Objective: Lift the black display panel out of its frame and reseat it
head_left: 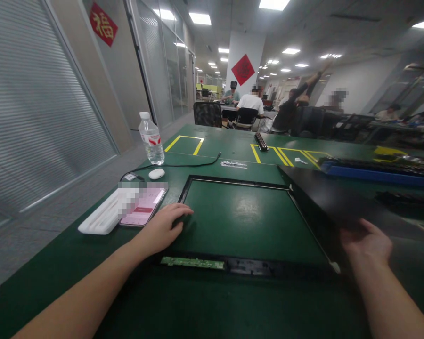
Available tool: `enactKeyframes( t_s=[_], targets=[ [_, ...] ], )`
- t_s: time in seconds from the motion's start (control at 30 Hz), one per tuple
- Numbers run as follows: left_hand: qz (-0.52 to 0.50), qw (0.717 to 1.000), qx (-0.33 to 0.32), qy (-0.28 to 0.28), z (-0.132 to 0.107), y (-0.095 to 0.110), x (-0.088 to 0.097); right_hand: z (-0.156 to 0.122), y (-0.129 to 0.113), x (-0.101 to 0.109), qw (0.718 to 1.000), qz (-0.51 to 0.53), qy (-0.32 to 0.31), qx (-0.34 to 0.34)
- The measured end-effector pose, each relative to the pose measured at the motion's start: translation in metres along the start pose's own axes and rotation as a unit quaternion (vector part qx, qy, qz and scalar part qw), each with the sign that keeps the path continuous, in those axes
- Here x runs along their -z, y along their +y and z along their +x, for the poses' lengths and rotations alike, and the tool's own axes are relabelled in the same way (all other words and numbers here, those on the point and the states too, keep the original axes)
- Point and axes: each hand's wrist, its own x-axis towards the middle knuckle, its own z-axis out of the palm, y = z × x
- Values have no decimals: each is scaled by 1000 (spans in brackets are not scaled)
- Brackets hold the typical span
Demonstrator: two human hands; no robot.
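A thin rectangular black frame (238,182) lies on the green table, with a green circuit board (192,262) set along its near side. My left hand (167,226) rests over the frame's left side, fingers loosely bent and thumb apart, gripping nothing visible. To the right, a large dark flat panel (325,197) is held tilted up beside the frame. My right hand (367,240) has hold of its near part; some of the fingers are hidden by it. Small whitish pieces sit at the frame's right corners.
On the left are a pink-screened phone (144,207), a white box-like item (101,216), a white earbud case (157,174), a black cable (194,165) and a water bottle (151,141). A blue tray (378,173) stands at right. Several people sit beyond the table (127,301).
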Motion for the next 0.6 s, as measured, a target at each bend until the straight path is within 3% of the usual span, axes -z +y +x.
enactKeyframes(
  t_s=[0.3,0.5,0.6],
  targets=[
    [-43,999,-10,8,-2,7,2,-31,-7,0,995,25,-92,44],
    [-137,989,54,25,-1,9,5,-44,-13,6,992,-45,-68,97],
    [-240,964,113,31,0,9,5,-46,-16,8,991,-88,-92,48]
  ],
)
